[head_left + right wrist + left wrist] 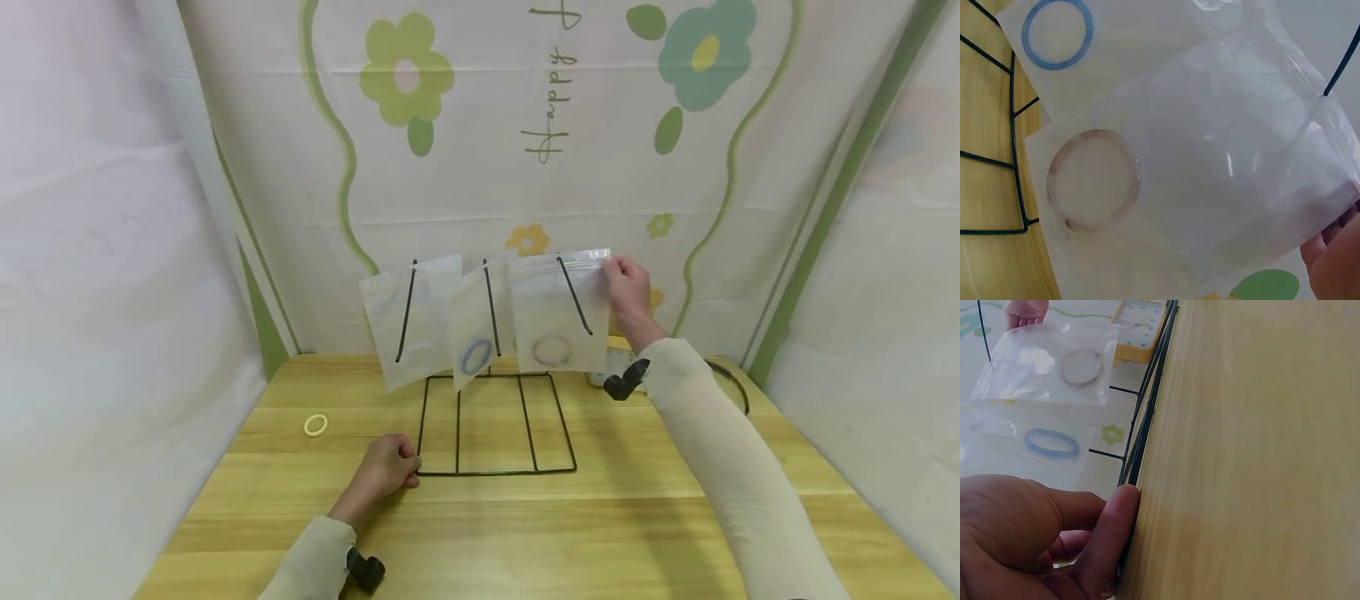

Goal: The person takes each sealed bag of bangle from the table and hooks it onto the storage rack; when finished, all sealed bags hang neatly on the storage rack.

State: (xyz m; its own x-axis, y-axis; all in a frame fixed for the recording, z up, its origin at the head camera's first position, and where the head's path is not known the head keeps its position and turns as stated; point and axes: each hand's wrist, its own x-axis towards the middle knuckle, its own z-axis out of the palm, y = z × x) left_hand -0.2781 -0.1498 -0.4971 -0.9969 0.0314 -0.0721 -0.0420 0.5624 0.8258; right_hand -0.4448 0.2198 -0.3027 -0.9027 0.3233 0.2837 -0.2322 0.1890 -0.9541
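Note:
My right hand (630,290) pinches the top right corner of a clear zip bag (543,312) hung on the right hook of a black wire display rack (495,474). Inside that bag lies a pale brownish bangle (1052,181). A middle zip bag (463,321) with a blue bangle (1027,39) hangs turned on the centre hook. On the left hook is another zip bag (386,321); its content looks pale and is hard to make out. My left hand (385,467) pinches the front left corner of the rack's base, low at the wooden table.
A pale yellow ring (307,427) lies on the table (247,508) left of the rack. Behind the right bag stands a yellow-framed clock (1141,353), partly hidden. A dark cable (738,385) runs at the right rear. Patterned fabric walls (465,167) enclose the table.

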